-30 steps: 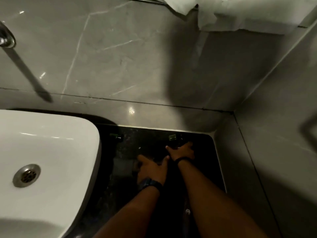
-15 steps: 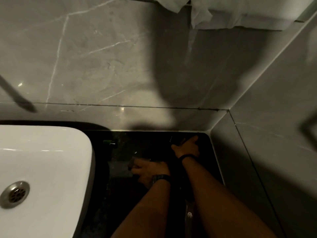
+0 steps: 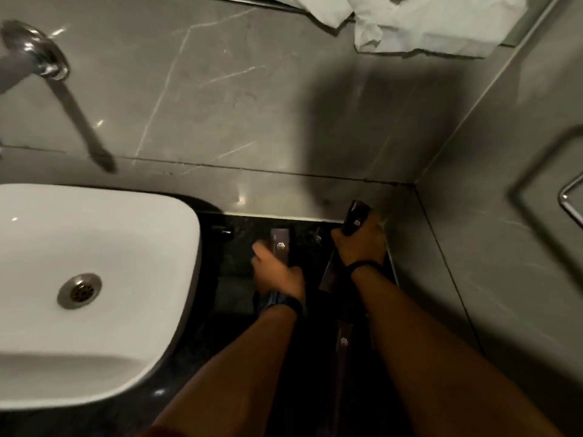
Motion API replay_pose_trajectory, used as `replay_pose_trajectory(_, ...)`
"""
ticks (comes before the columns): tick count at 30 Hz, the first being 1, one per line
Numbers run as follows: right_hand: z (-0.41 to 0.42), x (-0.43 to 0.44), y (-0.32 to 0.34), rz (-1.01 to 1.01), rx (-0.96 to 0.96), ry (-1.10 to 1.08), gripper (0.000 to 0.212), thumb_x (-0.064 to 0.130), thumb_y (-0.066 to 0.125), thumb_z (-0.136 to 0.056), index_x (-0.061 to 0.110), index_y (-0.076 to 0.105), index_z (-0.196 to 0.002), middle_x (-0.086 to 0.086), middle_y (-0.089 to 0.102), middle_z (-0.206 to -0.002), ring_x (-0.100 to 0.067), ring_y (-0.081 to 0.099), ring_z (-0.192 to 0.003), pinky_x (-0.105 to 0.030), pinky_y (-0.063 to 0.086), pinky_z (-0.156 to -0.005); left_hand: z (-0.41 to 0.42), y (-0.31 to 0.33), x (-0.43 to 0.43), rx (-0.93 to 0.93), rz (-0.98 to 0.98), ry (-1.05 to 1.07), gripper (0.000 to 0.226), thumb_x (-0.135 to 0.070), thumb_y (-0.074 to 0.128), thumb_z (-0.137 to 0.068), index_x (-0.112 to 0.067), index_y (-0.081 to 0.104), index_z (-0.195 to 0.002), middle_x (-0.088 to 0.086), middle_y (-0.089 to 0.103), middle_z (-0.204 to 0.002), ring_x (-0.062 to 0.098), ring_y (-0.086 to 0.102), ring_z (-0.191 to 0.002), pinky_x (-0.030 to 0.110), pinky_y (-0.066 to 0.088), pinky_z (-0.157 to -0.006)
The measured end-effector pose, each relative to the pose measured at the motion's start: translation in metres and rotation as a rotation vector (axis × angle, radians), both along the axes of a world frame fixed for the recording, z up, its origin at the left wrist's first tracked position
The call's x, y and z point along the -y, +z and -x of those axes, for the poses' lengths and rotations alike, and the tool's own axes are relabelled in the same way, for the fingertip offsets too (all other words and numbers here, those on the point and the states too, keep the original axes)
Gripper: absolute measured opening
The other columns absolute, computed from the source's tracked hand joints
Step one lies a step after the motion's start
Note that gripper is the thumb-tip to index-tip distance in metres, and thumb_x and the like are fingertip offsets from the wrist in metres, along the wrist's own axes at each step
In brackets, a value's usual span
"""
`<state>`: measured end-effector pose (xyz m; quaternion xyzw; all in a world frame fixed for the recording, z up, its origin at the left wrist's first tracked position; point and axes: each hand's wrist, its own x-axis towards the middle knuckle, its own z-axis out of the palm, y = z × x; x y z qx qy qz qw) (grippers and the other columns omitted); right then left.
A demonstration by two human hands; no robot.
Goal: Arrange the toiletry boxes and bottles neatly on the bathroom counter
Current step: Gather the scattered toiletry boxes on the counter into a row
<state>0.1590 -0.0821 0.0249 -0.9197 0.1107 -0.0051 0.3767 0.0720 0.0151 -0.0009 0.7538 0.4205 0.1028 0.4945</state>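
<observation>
On the black counter (image 3: pixel 239 279), my left hand (image 3: pixel 277 272) grips a slim dark toiletry box (image 3: pixel 280 246) with a small pale logo, standing it upright. Lifted near the back right corner, a second dark box (image 3: pixel 355 217) with the same logo is held in my right hand (image 3: pixel 359 244). A third dark box (image 3: pixel 343 345) lies flat between my forearms. Another dark box (image 3: pixel 328 272) leans beside my right wrist, partly hidden. A small dark bottle (image 3: pixel 222 231) with a green tint lies near the back wall.
A white basin (image 3: pixel 94 241) with a metal drain (image 3: pixel 79 290) fills the left. A chrome tap (image 3: pixel 28 55) juts from the grey marble wall. A white towel (image 3: pixel 426 20) hangs at the top. A metal rail (image 3: pixel 568 203) is on the right wall.
Both hands have closed on dark boxes and raised them; before, they lay low on the counter. The view has tilted, bringing the tap into sight.
</observation>
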Motion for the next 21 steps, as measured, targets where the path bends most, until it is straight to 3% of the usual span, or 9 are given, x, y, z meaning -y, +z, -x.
replay_pose_trajectory(5,0.055,-0.013,0.009,0.028,-0.011,0.144,0.068,0.029,0.07,-0.071,0.015,0.041,-0.131,-0.02,0.061,-0.12,-0.04,0.061,-0.107,-0.043,0.051,-0.087,0.07,0.001,-0.015,-0.044,-0.033,0.055,0.061,-0.011,0.075,-0.069,-0.011,0.04,-0.119,0.019,0.065,-0.11,0.04,0.064,-0.098,0.041,0.051,-0.08)
replay_pose_trajectory(11,0.152,-0.017,-0.026,0.151,-0.199,0.327,0.071,0.036,0.07,-0.07,0.018,0.039,-0.131,-0.018,0.062,-0.114,-0.039,0.063,-0.103,-0.042,0.052,-0.084,0.162,-0.016,-0.01,-0.167,0.023,0.148,0.06,-0.017,0.076,-0.072,-0.012,0.038,-0.117,0.022,0.066,-0.111,0.042,0.064,-0.1,0.041,0.049,-0.08)
replay_pose_trajectory(21,0.203,-0.012,-0.081,0.246,-0.445,0.404,0.079,0.034,0.066,-0.079,0.018,0.024,-0.144,-0.018,0.057,-0.126,-0.036,0.059,-0.115,-0.038,0.049,-0.094,0.201,-0.055,-0.013,-0.22,-0.01,0.173,0.049,-0.009,0.065,-0.072,-0.015,0.036,-0.11,0.021,0.065,-0.108,0.042,0.063,-0.098,0.044,0.051,-0.083)
